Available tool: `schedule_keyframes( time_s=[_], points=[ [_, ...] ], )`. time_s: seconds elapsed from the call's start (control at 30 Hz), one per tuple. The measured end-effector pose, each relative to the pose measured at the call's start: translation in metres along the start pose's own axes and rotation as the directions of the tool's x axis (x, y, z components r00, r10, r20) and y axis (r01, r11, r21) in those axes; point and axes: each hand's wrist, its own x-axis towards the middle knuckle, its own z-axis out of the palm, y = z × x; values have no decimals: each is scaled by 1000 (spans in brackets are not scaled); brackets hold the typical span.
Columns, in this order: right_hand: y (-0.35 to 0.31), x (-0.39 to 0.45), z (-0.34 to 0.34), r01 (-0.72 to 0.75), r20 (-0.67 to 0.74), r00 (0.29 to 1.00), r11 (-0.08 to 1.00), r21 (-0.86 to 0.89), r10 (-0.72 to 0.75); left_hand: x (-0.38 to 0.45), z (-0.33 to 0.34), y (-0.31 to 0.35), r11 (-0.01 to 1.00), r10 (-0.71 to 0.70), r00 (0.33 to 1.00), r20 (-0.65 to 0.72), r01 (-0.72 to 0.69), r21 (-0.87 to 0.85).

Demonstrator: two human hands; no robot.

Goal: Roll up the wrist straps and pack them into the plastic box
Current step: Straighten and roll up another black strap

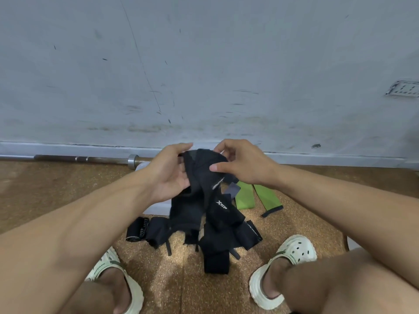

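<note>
Two bare knees and two white shoes (283, 266) sit at the bottom, on a brown floor (68, 196). Going from left to right, the left hand (169, 173) has its grip curled on one end of a black wrist strap (204, 189), and the right hand (240, 163) pinches the other end. This strap hangs down over a pile of black straps (213, 241) on the floor. Part of a white plastic box (158, 208) shows behind the left hand. Green bands (256, 197) lie near the right.
</note>
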Motion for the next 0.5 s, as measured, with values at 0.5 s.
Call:
schedule_keyframes(
  time_s=[0.5],
  points=[
    [-40, -2, -9, 191, -72, 966, 874, -447, -248, 14, 1, 10, 912, 409, 842, -350, -372, 172]
  ],
)
